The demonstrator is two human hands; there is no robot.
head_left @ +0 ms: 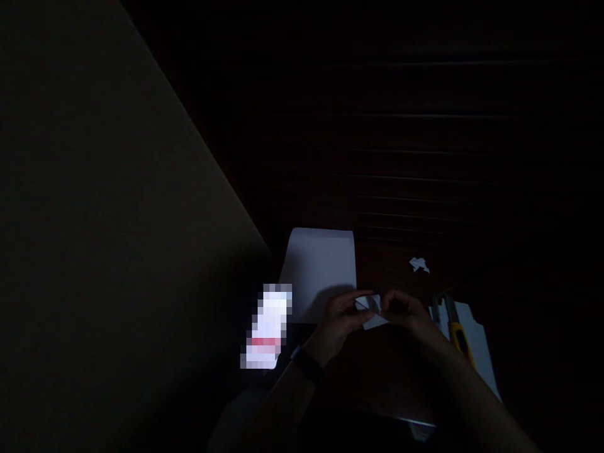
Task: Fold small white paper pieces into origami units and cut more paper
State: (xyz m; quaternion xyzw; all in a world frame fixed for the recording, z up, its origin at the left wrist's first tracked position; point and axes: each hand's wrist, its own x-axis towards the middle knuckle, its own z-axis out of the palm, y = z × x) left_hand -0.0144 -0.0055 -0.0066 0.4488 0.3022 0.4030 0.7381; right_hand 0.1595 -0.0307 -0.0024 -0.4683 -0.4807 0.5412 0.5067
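Note:
Between my two hands is a small folded piece of white paper (372, 319), with creased, pointed flaps. My left hand (338, 319) pinches its left side, thumb in front and fingers behind. At the right edge, my right hand (404, 311) has its thumb and fingers closed on the same paper. A dark band (306, 365) circles my left wrist. The scene is dim, so the exact folds and some fingertips are hard to make out.
White paper sheets (323, 258) lie behind my left hand. A bright blurred screen (268, 327) stands at the left. A small folded paper shape (419, 264) sits at the back right. A yellow-handled cutter (458, 336) rests on white paper (479, 343). A wall (117, 220) rises left.

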